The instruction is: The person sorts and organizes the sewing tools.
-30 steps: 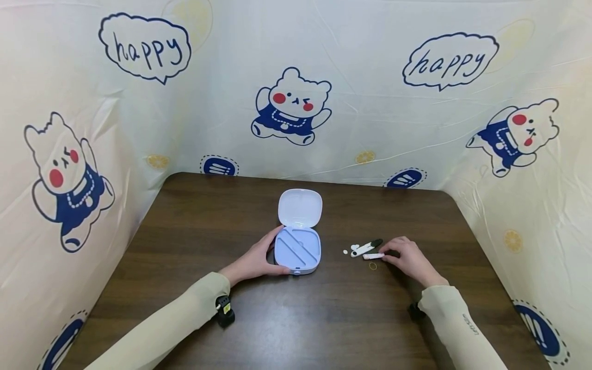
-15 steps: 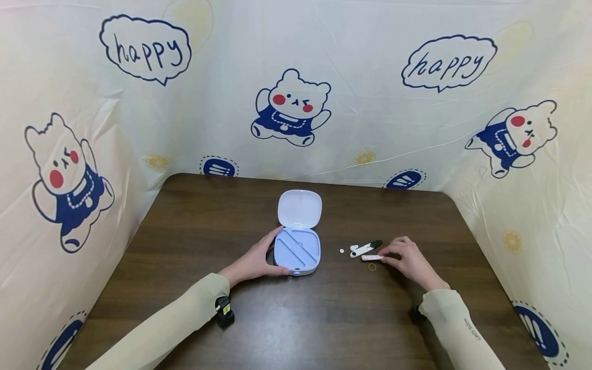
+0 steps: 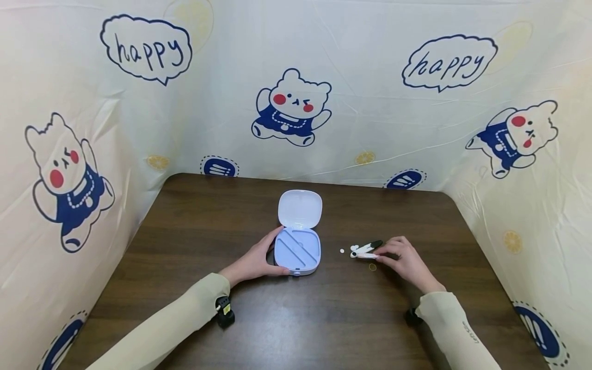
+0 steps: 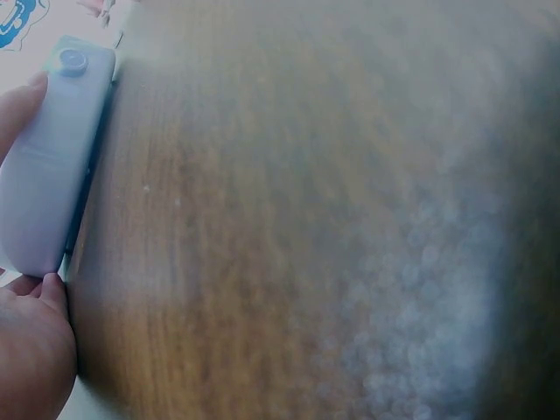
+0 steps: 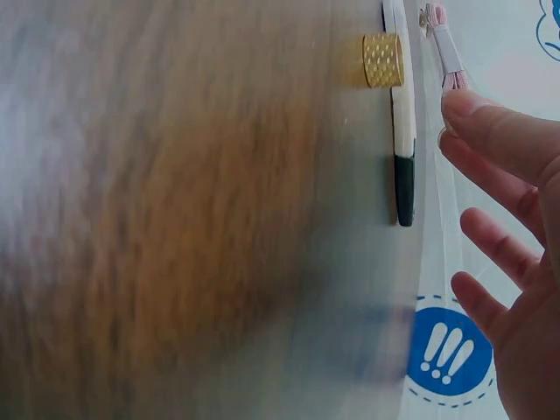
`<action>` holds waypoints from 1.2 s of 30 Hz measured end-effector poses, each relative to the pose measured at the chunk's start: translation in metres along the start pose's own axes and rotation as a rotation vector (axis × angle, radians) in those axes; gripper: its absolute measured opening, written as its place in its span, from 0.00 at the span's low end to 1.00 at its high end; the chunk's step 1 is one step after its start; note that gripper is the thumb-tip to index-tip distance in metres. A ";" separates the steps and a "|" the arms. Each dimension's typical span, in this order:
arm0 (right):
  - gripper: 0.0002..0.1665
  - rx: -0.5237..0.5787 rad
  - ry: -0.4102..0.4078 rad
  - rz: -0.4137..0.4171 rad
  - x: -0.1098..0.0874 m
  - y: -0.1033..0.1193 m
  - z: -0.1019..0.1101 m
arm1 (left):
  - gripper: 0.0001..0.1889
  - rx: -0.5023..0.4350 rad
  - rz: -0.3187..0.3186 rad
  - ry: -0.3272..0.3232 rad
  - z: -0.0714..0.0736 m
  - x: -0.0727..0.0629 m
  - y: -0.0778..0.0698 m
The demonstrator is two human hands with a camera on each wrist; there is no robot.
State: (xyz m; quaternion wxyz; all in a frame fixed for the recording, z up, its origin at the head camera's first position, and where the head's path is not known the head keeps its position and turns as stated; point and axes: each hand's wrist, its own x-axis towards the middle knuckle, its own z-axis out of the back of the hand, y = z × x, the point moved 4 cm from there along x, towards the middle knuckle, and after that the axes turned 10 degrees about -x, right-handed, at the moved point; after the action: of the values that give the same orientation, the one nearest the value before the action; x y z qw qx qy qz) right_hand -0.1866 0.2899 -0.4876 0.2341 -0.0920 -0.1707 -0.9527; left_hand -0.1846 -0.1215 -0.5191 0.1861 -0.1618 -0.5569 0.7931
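Observation:
On the table, a light blue box stands with its translucent lid swung back. Diagonal dividers cross its inside. My left hand grips its left side, thumb at the front near the round catch. My right hand pinches one end of a small skein of pale pink thread with a white paper band, its other fingers spread. In the right wrist view the skein appears raised off the table. Behind it lies a slim white tool with a dark end. A gold dimpled thimble stands just in front.
Small white round pieces lie between the box and the white tool. The brown wooden table is bordered by a printed cloth at the back and both sides.
My right hand has shifted slightly left with the skein, which now overlaps the front end of the white tool. The left hand and the box stay in place.

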 end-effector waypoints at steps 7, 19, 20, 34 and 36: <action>0.12 0.017 -0.026 0.026 0.002 0.010 0.001 | 0.62 0.002 -0.003 -0.003 0.000 0.000 -0.002; 0.12 0.053 -0.024 0.043 0.008 0.028 0.000 | 0.62 0.007 0.004 -0.001 -0.001 -0.001 0.000; 0.12 0.057 -0.029 0.051 0.009 0.029 0.000 | 0.62 0.005 0.006 0.000 -0.001 -0.001 -0.001; 0.13 0.114 -0.064 0.116 0.020 0.052 -0.004 | 0.63 0.009 0.009 -0.001 0.000 -0.001 0.000; 0.13 0.125 -0.078 0.134 0.022 0.056 -0.004 | 0.63 0.009 0.014 0.000 0.000 0.000 0.000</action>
State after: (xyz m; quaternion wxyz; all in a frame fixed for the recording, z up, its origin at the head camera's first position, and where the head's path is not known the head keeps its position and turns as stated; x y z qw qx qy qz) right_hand -0.1798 0.2327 -0.4698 0.2958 -0.1256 -0.2322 -0.9180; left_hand -0.1844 -0.1217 -0.5193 0.1811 -0.1649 -0.5522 0.7969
